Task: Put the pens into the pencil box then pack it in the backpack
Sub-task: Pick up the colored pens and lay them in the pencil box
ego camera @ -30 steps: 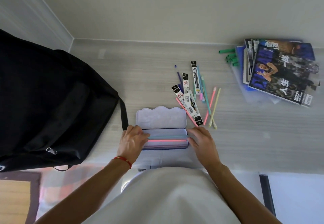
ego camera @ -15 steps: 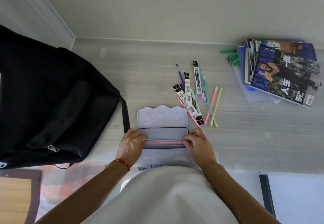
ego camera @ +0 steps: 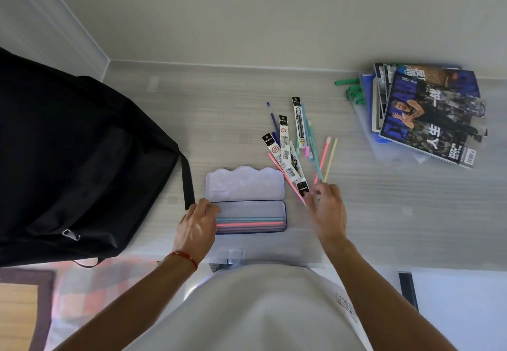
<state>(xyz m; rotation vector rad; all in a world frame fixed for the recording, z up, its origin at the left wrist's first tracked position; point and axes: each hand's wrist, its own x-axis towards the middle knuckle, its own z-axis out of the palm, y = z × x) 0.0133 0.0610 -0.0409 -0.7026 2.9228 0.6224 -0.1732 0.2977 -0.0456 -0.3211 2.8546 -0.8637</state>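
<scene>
Two bare hands work at the lower middle of the frame, above a pale shirt front that fills the bottom. At lower centre, the left hand [ego camera: 196, 231], with a red cord at its wrist, rests flat on the left end of the open pencil box [ego camera: 253, 208], fingers loosely laid over the rim rather than pinching anything. Inside the box's tray, a teal, a pink and a purple pen [ego camera: 249, 224] lie side by side lengthwise. Its pale scalloped lid [ego camera: 244, 183] lies open flat just above the tray. To the right of the box, the right hand [ego camera: 326, 213] reaches with fingers bunched at the near ends of the loose pens; whether it actually pinches one I cannot tell, as the fingertips are blurred. Just beyond it, at centre frame, the loose pens [ego camera: 321, 158] and packaged refills [ego camera: 285, 155] lie fanned on the grey table [ego camera: 219, 120]. Filling the left side of the frame, the black backpack [ego camera: 68, 164] lies with its strap touching the box's left corner. At the upper right, a stack of magazines [ego camera: 428, 114] sits beside some green markers [ego camera: 352, 91].
</scene>
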